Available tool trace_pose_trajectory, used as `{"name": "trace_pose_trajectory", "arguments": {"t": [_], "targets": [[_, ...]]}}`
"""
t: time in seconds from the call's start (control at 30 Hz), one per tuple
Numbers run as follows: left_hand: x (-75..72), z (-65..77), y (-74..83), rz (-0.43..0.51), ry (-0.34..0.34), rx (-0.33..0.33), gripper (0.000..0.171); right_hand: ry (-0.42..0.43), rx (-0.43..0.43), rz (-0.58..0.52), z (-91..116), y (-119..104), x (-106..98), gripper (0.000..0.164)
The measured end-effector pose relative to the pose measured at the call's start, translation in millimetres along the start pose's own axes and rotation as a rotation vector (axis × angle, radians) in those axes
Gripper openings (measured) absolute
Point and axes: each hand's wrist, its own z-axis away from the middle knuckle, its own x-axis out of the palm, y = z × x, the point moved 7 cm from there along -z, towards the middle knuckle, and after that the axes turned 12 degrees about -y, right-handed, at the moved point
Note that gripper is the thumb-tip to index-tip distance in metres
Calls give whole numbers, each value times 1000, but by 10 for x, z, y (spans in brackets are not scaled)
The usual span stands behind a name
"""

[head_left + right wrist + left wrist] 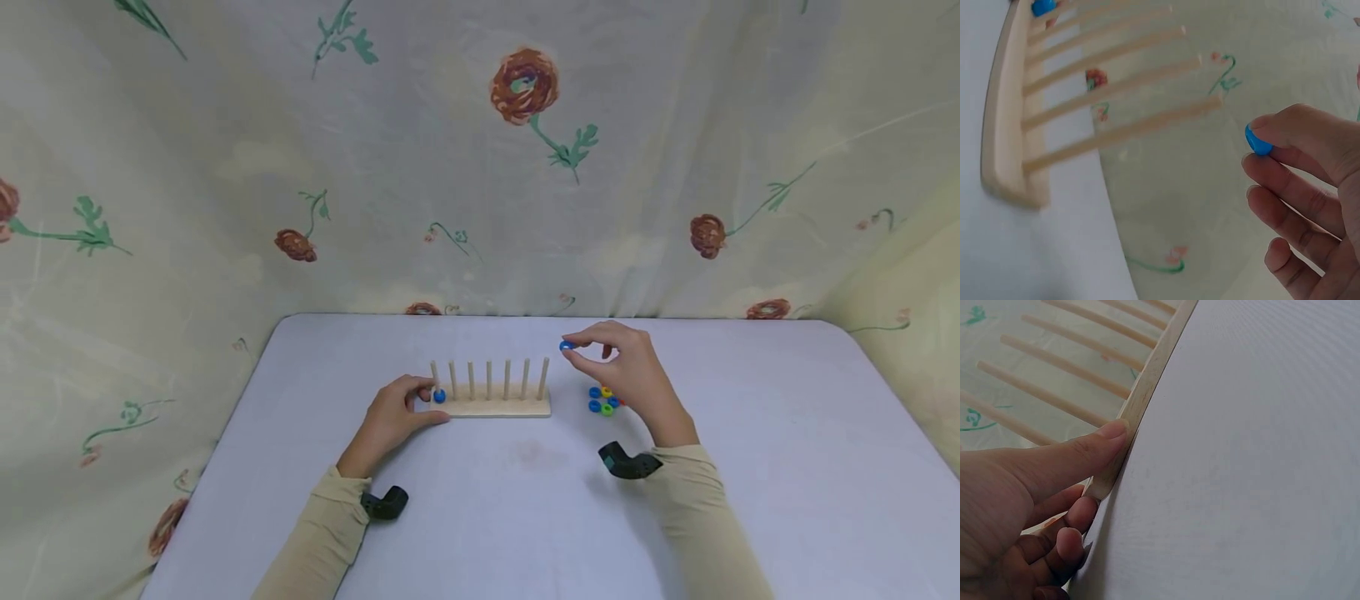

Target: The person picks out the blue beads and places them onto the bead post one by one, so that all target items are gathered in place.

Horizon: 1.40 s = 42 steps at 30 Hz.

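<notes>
A wooden peg rack (495,407) with a row of upright pegs lies on the table. My left hand (393,412) grips its left end; in the left wrist view the thumb presses the base's front edge and the fingers curl at its end. A blue ring (439,397) sits low on the leftmost peg. Up beyond the rack's right end, my right hand (633,367) pinches another blue ring (1259,140) between thumb and forefinger, apart from the pegs, its other fingers loosely bent.
Several small blue, yellow, green and red rings (607,409) lie in a cluster right of the rack, partly under my right hand. The white table (480,517) ends at a flowered curtain (420,167) behind it.
</notes>
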Motion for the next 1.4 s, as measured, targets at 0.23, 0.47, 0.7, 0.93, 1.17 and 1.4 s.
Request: {"name": "trace_pose_trajectory", "arguments": {"t": [0.23, 0.47, 0.7, 0.93, 1.17, 1.4], "targets": [[0, 2, 31, -4, -3, 1, 53, 34, -119, -63, -177, -351, 173, 21], [5, 6, 22, 4, -1, -3, 54, -55, -173, -93, -363, -738, 559, 19], [22, 2, 17, 13, -1, 14, 54, -52, -234, -49, -484, -1046, 836, 19], [4, 1, 23, 11, 5, 18, 45, -2, -288, -1, -544, -1203, 988, 20], [-13, 9, 18, 0, 6, 19, 48, 27, -315, 56, -540, -1242, 1057, 19], [-19, 20, 27, -4, 1, 29, 50, 20, -323, 80, -542, -1256, 1081, 23]]}}
